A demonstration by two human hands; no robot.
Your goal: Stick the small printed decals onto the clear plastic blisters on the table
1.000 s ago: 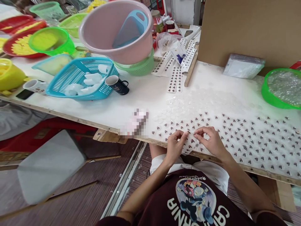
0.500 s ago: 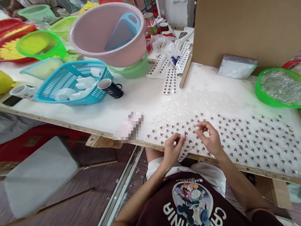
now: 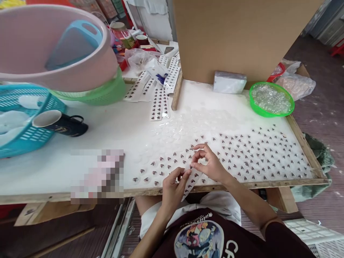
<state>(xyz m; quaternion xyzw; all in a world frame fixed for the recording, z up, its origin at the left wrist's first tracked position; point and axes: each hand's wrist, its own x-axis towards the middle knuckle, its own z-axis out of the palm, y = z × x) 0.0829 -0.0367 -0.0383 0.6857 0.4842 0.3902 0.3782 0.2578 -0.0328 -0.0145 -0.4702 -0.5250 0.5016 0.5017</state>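
My left hand (image 3: 174, 184) pinches a white strip of small stickers (image 3: 191, 183) printed with dark motifs; its lower end hangs over the table's front edge. My right hand (image 3: 211, 166) is at the top end of this strip, thumb and forefinger closing on a sticker there. Around both hands lie many clear round pieces, each with a small dark-red and black motif (image 3: 235, 165). Farther back, clear round pieces (image 3: 172, 130) without motifs cover part of the white tabletop (image 3: 113, 125).
At left are a blue basket (image 3: 40, 138), a dark mug (image 3: 64, 123) and a pink tub (image 3: 80, 77). A pixelated pinkish object (image 3: 103, 172) lies near the front edge. Farther back are more sticker strips (image 3: 158, 104), a clear-wrapped stack (image 3: 229, 82) and a green bowl (image 3: 271, 100) of clear pieces.
The view has swung to the right. My right hand has come from above the round pieces to the strip held in my left hand.
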